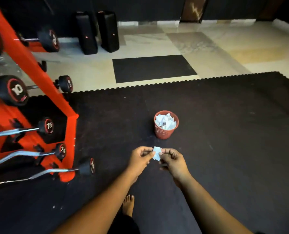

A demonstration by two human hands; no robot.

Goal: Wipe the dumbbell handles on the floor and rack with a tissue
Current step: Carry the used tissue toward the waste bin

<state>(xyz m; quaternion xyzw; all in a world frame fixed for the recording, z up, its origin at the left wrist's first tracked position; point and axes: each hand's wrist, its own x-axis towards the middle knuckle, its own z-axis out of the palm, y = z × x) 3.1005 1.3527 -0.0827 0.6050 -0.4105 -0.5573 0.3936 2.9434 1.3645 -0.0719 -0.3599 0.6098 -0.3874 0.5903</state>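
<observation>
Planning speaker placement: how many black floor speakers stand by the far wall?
2. The left speaker and the right speaker stand side by side on the tiled floor against the dark back wall, just right of the red rack. Others may be out of view.

White tissue, red mesh bin, red rack — black mat.

Black floor mat, red bin (tissue-filled), red rack
</observation>
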